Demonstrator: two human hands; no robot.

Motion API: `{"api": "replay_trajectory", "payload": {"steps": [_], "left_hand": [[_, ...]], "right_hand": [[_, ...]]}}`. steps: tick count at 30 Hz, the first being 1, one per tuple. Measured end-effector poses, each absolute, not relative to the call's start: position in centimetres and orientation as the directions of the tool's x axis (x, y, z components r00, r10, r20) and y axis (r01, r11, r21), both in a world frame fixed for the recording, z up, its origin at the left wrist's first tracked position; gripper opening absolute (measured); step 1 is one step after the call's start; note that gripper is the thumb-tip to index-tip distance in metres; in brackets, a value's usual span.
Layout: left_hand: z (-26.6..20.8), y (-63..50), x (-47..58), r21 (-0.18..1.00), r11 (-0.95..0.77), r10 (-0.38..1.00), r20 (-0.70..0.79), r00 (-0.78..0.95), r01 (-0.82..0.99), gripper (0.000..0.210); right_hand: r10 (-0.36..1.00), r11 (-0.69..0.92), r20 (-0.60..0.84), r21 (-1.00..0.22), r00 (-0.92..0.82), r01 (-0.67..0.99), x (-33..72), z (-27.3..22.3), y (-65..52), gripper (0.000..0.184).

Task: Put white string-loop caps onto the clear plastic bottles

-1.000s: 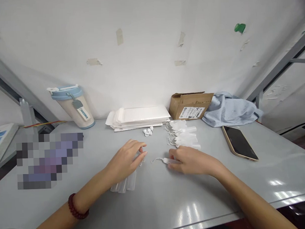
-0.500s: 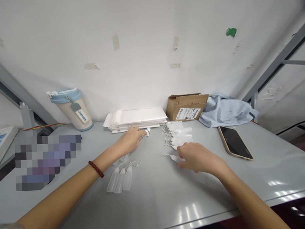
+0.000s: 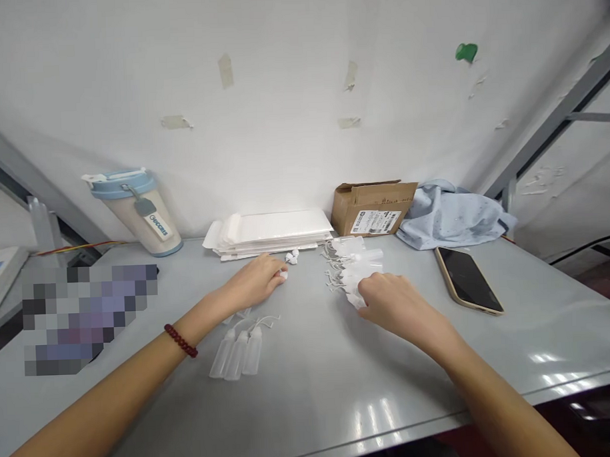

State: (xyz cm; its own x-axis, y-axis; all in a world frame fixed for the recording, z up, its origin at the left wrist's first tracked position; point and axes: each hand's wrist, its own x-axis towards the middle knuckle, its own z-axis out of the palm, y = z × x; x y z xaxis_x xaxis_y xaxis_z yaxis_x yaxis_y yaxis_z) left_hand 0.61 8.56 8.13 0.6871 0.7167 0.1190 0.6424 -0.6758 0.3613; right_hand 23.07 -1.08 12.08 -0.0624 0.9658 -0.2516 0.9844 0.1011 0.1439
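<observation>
My left hand, closed, pinches a small white cap above the grey table. Just beyond its fingers lies a little cluster of white caps. My right hand is closed at the near end of a row of translucent plastic squeeze bottles with thin strings at their necks. In its fingers is one such bottle, mostly hidden by the hand. Nearer me on the left, several more bottles lie side by side, some partly behind my left forearm.
A stack of white boxes and an opened cardboard box stand against the wall. Beside them is a light blue cloth. A phone lies right, a tumbler stands left, near a blurred-out item.
My right hand has brought its bottle up against the near end of the row. My left hand has drawn back slightly from the cluster with a white cap. The view has shifted a little.
</observation>
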Motion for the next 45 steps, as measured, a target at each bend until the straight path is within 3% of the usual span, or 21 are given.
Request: {"api": "replay_trajectory", "payload": {"steps": [6, 9, 13, 15, 18, 21, 26, 34, 39, 45], "left_hand": [[9.9, 6.9, -1.4, 0.543, -0.55, 0.826, 0.241, 0.51, 0.634, 0.021], [9.7, 5.6, -2.3, 0.609, -0.439, 0.894, 0.223, 0.389, 0.66, 0.025], [8.6, 4.3, -2.9, 0.659, -0.343, 0.939, 0.207, 0.276, 0.67, 0.027], [8.2, 3.9, -2.9, 0.634, -0.366, 0.93, 0.233, 0.283, 0.681, 0.024], [8.1, 3.8, -2.9, 0.546, -0.472, 0.881, 0.326, 0.343, 0.692, 0.019], [8.0, 3.9, -3.0, 0.483, -0.534, 0.841, 0.391, 0.374, 0.694, 0.015], [7.9, 4.0, -3.0, 0.497, -0.522, 0.847, 0.395, 0.355, 0.693, 0.016], [8.7, 3.1, -2.5, 0.668, -0.39, 0.918, 0.231, 0.322, 0.634, 0.021], [9.3, 2.8, -2.3, 0.825, -0.254, 0.935, 0.075, 0.348, 0.504, 0.021], [9.4, 2.3, -1.7, 0.892, -0.159, 0.922, -0.018, 0.387, 0.423, 0.021]], "right_hand": [[0.98, 0.116, -0.177, 0.168, -0.085, 0.979, 23.4, 11.6, -1.0, 0.003], [0.976, 0.175, -0.13, 0.015, -0.172, 0.984, 22.6, 11.2, -1.2, 0.01], [0.84, 0.536, 0.104, -0.309, -0.532, 0.786, 19.9, 9.6, -2.4, 0.022], [0.713, 0.69, 0.154, -0.325, -0.684, 0.647, 18.4, 8.3, -3.2, 0.033], [0.591, 0.798, 0.192, -0.285, -0.784, 0.531, 16.5, 6.4, -3.9, 0.043], [0.568, 0.82, 0.242, -0.248, -0.787, 0.516, 15.5, 5.2, -3.8, 0.047], [0.6, 0.796, 0.221, -0.266, -0.769, 0.544, 15.7, 5.2, -3.3, 0.046], [0.71, 0.704, 0.213, -0.236, -0.671, 0.67, 17.2, 5.4, -2.8, 0.024], [0.749, 0.662, 0.322, -0.34, -0.579, 0.668, 18.0, 5.7, -2.1, 0.022], [0.785, 0.619, 0.436, -0.587, -0.441, 0.522, 18.5, 6.3, -2.0, 0.007]]}}
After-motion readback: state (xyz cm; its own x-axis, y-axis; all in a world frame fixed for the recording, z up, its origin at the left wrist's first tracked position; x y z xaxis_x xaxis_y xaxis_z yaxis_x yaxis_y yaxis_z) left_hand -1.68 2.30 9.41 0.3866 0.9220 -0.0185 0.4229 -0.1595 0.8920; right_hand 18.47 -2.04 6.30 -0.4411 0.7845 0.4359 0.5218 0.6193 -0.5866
